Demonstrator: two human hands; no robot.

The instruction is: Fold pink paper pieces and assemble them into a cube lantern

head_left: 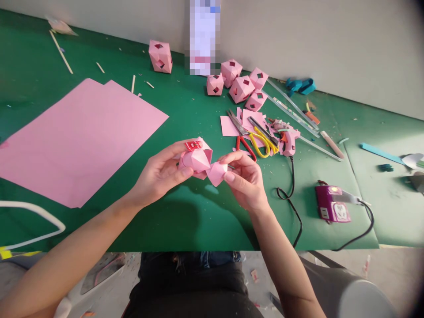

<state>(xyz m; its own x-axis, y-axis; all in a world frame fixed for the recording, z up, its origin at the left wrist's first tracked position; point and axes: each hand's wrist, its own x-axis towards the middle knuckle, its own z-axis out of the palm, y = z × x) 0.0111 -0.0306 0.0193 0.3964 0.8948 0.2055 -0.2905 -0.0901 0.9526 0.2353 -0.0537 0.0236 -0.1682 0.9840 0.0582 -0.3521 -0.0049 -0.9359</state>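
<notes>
A partly folded pink paper shape (198, 160) is held up over the table between my two hands. My left hand (163, 173) is closed around its left side, thumb at the front and fingers behind. Near those fingertips a small red clip (193, 145) grips the upper edge of the paper. My right hand (245, 177) pinches a folded flap (217, 173) that sticks out to the right of the shape. The underside of the shape is hidden from view.
Several finished pink paper shapes (241, 89) stand at the back. Large pink sheets (82, 141) lie left. Scissors with yellow handles (261, 143), red-handled pliers (247, 148) and a pink glue gun (289, 140) lie right, with its cord trailing forward. A purple box (333, 204) sits farther right.
</notes>
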